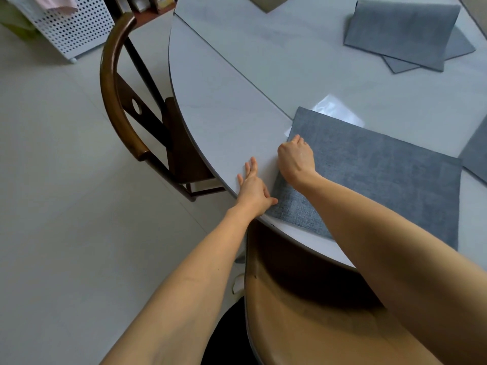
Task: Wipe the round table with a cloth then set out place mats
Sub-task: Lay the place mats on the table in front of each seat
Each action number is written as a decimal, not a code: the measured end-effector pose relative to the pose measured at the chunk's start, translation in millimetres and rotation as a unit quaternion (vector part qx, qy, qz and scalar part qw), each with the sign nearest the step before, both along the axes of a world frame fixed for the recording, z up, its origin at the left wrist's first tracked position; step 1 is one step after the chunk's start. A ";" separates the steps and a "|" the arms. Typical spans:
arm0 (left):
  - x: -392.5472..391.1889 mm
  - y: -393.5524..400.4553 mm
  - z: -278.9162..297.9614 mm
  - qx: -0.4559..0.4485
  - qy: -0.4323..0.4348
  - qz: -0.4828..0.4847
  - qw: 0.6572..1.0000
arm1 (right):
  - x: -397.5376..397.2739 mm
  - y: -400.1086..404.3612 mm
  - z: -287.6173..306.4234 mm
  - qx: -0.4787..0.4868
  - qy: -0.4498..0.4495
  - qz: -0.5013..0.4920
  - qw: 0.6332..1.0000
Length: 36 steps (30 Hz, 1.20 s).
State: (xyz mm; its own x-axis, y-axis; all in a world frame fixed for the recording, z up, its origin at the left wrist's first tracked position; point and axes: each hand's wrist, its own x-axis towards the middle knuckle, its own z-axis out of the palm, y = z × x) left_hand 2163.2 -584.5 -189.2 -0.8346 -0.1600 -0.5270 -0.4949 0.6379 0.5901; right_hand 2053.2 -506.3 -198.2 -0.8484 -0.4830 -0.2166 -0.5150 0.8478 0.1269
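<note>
Looking down from the head cam: nearest is a chair back (303,299), tan curved wood, tucked under the table (224,101) edge, w/ both bare forearms reaching over it. L hand (254,188) lies flat on the tabletop right at the rim, fingers straight & spread, thumb touching the near-left corner of the mat (382,175). R hand (296,156) sits on the mat's left edge, fingers curled under so the knuckles show; it seems to pinch that edge, though the fingertips are hidden. Mat is grey woven fabric, rectangular, lying flat on the near part of the table, its near corner reaching the rim. A clear plastic sheet (337,109) pokes out from under the mat's far-left corner. At the right frame edge, part of another grey mat (477,154) shows, just beside the first. Table is pale grey, round, w/ a thin dark seam running diagonally across the top. Further off, top right, a mat stack (403,32): two grey pieces, upper one skewed over the lower. Left of the table stands a 2nd chair (123,96), dark wood w/ curved rail. Far top-left on the floor, a white perforated basket (71,25).
</note>
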 end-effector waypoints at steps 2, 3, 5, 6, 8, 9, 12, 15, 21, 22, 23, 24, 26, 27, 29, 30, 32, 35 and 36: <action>-0.2 1.0 -1.3 -0.015 0.000 -0.005 1.000 | -0.6 1.9 -1.4 -0.036 -0.015 -0.013 0.999; -0.9 1.4 -1.5 -0.024 0.001 -0.005 1.000 | -0.6 3.6 -3.2 -0.071 -0.028 -0.023 0.997; -3.1 0.9 -3.4 -0.059 -0.012 -0.014 0.998 | 3.1 8.8 -8.0 -0.165 -0.065 -0.052 0.983; -3.2 -0.3 -5.0 -0.083 -0.014 -0.022 0.996 | 7.4 13.4 -10.8 -0.206 -0.078 -0.066 0.973; 1.4 -0.5 -5.2 -0.104 0.012 -0.026 0.994 | 20.2 27.6 -15.5 -0.228 -0.056 -0.076 0.969; 4.3 -0.2 -5.0 -0.111 0.029 -0.044 0.992 | 26.0 37.5 -18.3 -0.213 -0.052 -0.078 0.973; 11.3 -0.6 -7.8 -0.208 -0.014 -0.151 0.966 | 29.0 57.9 -24.9 -0.149 -0.146 -0.046 0.977; -0.2 9.4 2.8 -0.282 -0.093 -0.176 0.939 | 16.3 82.1 -14.5 -0.189 -0.175 -0.034 0.966; -36.2 79.5 33.9 -0.342 -0.044 -0.252 0.904 | 26.7 188.0 1.7 -0.310 -0.095 -0.235 0.916; -40.4 99.6 36.9 -0.313 -0.031 -0.270 0.910 | 26.7 212.3 4.6 -0.313 -0.084 -0.267 0.908; -43.6 121.4 38.6 -0.284 -0.018 -0.291 0.913 | 25.7 238.2 8.1 -0.316 -0.070 -0.299 0.898; -49.0 153.8 41.4 -0.264 -0.003 -0.318 0.911 | 24.2 274.7 15.2 -0.318 -0.054 -0.330 0.887; -54.4 200.5 42.3 -0.238 0.028 -0.350 0.906 | 23.6 329.6 22.7 -0.299 -0.035 -0.351 0.887; -56.3 220.4 41.0 -0.231 0.036 -0.362 0.903 | 25.5 351.6 24.3 -0.279 -0.039 -0.342 0.896; -58.3 255.9 37.2 -0.223 0.025 -0.380 0.897 | 33.8 384.7 23.2 -0.239 -0.081 -0.293 0.922; -58.7 275.5 34.5 -0.222 0.012 -0.387 0.895 | 39.5 399.7 21.6 -0.220 -0.114 -0.266 0.932; -59.0 310.4 29.8 -0.221 -0.013 -0.388 0.895 | 47.4 423.1 15.9 -0.192 -0.171 -0.223 0.940; -57.3 346.5 23.5 -0.205 -0.052 -0.359 0.909 | 49.6 441.0 9.3 -0.204 -0.188 -0.210 0.937; -55.6 354.9 20.2 -0.206 -0.063 -0.352 0.911 | 50.0 444.0 9.0 -0.224 -0.183 -0.213 0.933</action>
